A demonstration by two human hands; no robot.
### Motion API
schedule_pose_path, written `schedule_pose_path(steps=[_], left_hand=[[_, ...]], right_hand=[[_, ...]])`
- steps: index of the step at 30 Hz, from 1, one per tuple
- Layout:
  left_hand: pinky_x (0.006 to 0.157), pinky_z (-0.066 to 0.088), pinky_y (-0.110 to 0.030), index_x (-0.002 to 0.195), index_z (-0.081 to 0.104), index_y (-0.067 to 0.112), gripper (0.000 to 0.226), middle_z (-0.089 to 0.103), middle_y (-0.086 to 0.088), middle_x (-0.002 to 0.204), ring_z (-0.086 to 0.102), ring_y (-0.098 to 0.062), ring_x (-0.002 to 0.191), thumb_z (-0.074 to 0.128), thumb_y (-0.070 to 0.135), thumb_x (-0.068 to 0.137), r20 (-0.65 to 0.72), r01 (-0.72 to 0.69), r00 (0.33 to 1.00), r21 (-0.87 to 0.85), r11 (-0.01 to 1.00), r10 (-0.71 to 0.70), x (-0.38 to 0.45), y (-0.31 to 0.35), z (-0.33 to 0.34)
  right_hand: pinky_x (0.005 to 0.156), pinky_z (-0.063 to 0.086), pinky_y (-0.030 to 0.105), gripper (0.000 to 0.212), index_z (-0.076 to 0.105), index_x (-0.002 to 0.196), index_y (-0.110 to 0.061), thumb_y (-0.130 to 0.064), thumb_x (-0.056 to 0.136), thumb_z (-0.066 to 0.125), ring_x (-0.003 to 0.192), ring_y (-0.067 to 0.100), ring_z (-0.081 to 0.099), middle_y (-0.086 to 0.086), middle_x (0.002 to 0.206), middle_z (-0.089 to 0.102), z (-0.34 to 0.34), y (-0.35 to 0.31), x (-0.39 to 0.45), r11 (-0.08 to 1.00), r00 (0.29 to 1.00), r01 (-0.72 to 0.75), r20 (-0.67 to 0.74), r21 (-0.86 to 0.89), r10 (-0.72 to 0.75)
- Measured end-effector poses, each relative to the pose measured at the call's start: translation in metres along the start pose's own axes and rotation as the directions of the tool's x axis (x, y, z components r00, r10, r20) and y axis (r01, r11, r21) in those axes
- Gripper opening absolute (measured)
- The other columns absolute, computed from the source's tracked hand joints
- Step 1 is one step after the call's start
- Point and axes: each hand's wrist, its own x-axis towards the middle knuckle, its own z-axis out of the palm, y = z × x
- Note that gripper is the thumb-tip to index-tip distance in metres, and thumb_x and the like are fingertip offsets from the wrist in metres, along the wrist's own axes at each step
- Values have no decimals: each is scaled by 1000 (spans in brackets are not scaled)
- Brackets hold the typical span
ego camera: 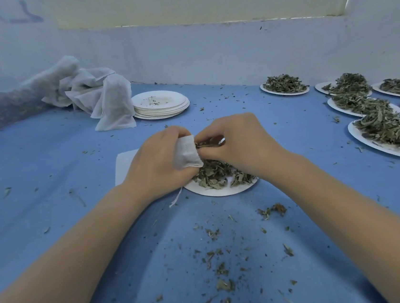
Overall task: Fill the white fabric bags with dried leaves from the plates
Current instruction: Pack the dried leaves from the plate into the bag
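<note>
While both hands work above the near plate [223, 190], the left hand [156, 162] grips a small white bag [186, 155] by its mouth; the right hand [236, 144], touching the bag, pinches dried leaves [211, 172] into it

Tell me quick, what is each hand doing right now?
Left hand: grips the small white bag over the plate.
Right hand: fingers curled, pinching dried leaves at the bag's mouth.

Empty plates [161, 104] left, leaf-filled plates [389, 133] right.
</note>
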Motion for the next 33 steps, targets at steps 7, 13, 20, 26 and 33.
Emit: schedule_pose_path(steps=[7, 13, 20, 26, 33], left_hand=[[67, 25, -19, 116, 54, 10, 52, 60, -3, 100, 53, -22, 92, 67, 30, 69, -26, 15, 1000, -32, 999, -15, 2, 4, 0], [62, 25, -19, 114, 54, 13, 50, 52, 9, 92, 46, -12, 81, 70, 28, 69, -49, 29, 998, -63, 998, -32, 1, 4, 0], [59, 27, -10, 102, 56, 5, 41, 40, 17, 76, 38, -13, 71, 74, 24, 70, -64, -35, 997, -29, 999, 33, 1, 10, 3], [68, 28, -17, 117, 56, 12, 52, 57, 5, 100, 48, -11, 87, 74, 24, 70, -91, -5, 996, -71, 997, -1, 0, 12, 0], [76, 36, -25, 113, 59, 6, 47, 63, -7, 98, 57, -26, 90, 72, 27, 72, -5, -135, 991, 39, 990, 135, 3, 17, -1]], right_hand=[[86, 50, 18, 29, 71, 105, -30, -14, 81, 69, 91, -1, 64, -12, 96, 72, -4, -4, -2, 949, 995, -61, 97, 310, 33], [72, 51, 11, 25, 68, 88, -27, -9, 72, 75, 74, -2, 66, -13, 83, 70, -5, -2, -2, 879, 992, -128, 41, 458, 123], [54, 39, 5, 32, 51, 81, -33, -4, 75, 63, 57, -10, 55, -26, 65, 67, 3, -5, -4, 943, 997, -78, 36, 325, 70], [60, 41, 2, 21, 66, 72, -27, -7, 72, 73, 61, -10, 58, -19, 62, 64, -2, -3, -4, 923, 992, -21, -106, 384, 67], [58, 36, 19, 18, 73, 90, -18, -11, 84, 57, 53, 7, 44, -5, 63, 57, 1, -6, -4, 999, 993, 22, 115, 38, -26]])
